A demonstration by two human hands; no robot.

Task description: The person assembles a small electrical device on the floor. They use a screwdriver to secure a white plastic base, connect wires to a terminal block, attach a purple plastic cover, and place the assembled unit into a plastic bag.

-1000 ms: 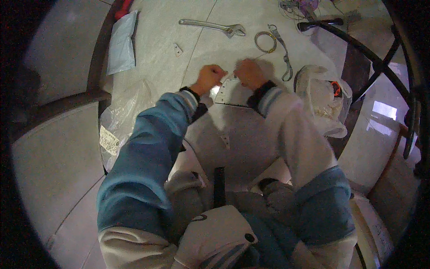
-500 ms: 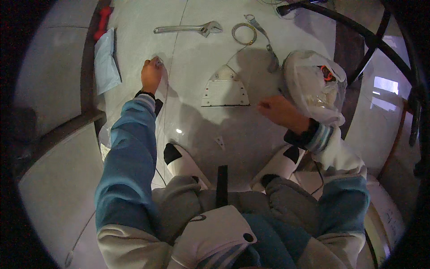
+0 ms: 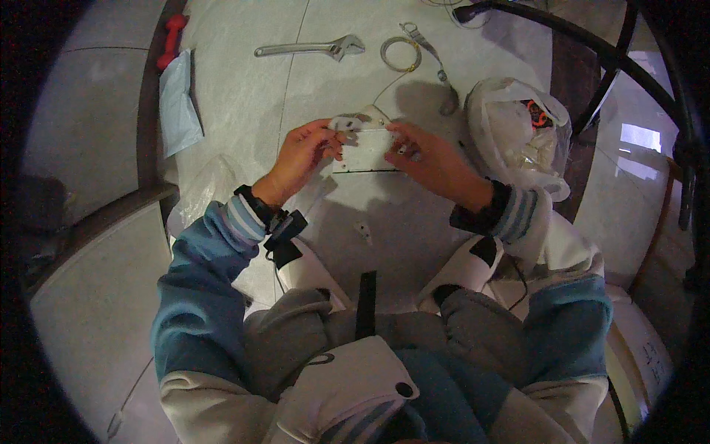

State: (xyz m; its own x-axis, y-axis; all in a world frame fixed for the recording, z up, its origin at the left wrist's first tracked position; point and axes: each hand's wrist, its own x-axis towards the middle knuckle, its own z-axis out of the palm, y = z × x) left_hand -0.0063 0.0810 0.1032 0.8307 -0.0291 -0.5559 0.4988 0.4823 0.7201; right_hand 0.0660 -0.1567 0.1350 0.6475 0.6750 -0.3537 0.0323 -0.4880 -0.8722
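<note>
A white trapezoid plate (image 3: 361,154) with small holes along its sides lies on the floor in front of me. A thin cable runs from its rounded far end to a coil (image 3: 400,54). Over the plate's far left corner, my left hand (image 3: 302,157) is closed on a small pale piece (image 3: 345,123), whose kind I cannot make out. My right hand (image 3: 433,161) is at the plate's right edge with curled fingers. Whether those fingers hold something or only touch the plate is hidden.
An adjustable wrench (image 3: 310,49) lies beyond the plate. To the right sits a clear plastic bag (image 3: 494,122) of items, near black stand legs (image 3: 569,38). A pale blue packet (image 3: 178,103) and a red dumbbell (image 3: 171,41) lie at left. Clear plastic (image 3: 211,189) lies beside my left forearm.
My left hand has swung right from the bare floor to the plate, carrying the small piece. My right hand has moved left and slightly farther out, onto the plate's right edge.
</note>
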